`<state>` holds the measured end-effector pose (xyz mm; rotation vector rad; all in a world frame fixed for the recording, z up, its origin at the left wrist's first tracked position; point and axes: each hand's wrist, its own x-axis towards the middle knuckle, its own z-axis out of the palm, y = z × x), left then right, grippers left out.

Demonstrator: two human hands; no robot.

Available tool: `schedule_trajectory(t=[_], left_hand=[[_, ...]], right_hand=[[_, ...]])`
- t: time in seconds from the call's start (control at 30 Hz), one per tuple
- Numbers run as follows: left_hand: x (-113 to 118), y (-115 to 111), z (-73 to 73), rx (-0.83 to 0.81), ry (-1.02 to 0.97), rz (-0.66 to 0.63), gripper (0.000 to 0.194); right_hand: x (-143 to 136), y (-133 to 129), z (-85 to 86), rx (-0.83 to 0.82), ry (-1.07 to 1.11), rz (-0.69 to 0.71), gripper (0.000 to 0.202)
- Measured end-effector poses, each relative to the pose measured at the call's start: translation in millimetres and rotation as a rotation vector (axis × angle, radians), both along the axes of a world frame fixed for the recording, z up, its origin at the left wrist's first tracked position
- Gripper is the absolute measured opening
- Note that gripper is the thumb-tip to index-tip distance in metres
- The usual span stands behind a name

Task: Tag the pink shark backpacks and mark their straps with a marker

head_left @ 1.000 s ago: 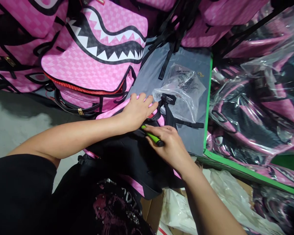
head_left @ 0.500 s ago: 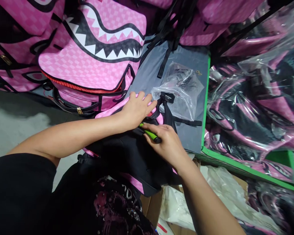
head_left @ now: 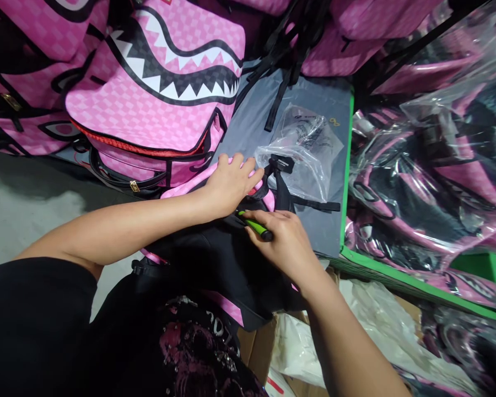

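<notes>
A black and pink backpack (head_left: pixel 206 248) lies against my body, its black back panel facing up. My left hand (head_left: pixel 233 184) grips its pink-trimmed top edge, fingers curled over the rim. In my right hand (head_left: pixel 281 234) is a small tool with a green and black handle (head_left: pixel 257 227), its rounded end towards my palm. The tool's tip points at the black fabric beside my left wrist and cannot be made out clearly. A black strap with a dark label (head_left: pixel 281 164) stands up just beyond my right hand.
A pink shark-mouth backpack (head_left: pixel 161 71) lies ahead on the grey work surface (head_left: pixel 256 110). Near it is a crumpled clear plastic bag (head_left: pixel 310 143). A green edge (head_left: pixel 347 182) borders the surface; plastic-wrapped bags (head_left: pixel 430 187) lie right. Below is a cardboard box (head_left: pixel 258 347).
My right hand and the green tool have shifted very slightly right. My left hand keeps its place on the backpack.
</notes>
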<state>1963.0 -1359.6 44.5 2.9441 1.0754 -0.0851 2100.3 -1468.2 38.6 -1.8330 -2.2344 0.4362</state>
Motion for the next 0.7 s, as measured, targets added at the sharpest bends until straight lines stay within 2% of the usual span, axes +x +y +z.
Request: schedule_trajectory(t=[0.27, 0.4, 0.53, 0.63, 0.7], left_hand=[[-0.6, 0.3, -1.4, 0.027, -0.006, -0.009, 0.058], [0.3, -0.2, 0.5, 0.004, 0.009, -0.001, 0.056], [1.6, -1.0, -0.7, 0.014, -0.002, -0.002, 0.058], [-1.5, 0.6, -0.7, -0.001, -0.007, -0.003, 0.061], [-5.7, 3.5, 0.9, -0.010, -0.068, -0.006, 0.065]], right_hand=[[-3.2, 0.9, 5.2, -0.032, -0.139, -0.043, 0.021], [-7.6, 1.0, 0.9, 0.015, 0.019, -0.025, 0.023], [-9.6, 0.2, 0.8, 0.010, -0.059, -0.055, 0.021], [-7.4, 1.6, 2.0, -0.021, 0.034, -0.028, 0.021], [-4.5, -0.1, 2.7, -0.025, 0.096, -0.063, 0.020]])
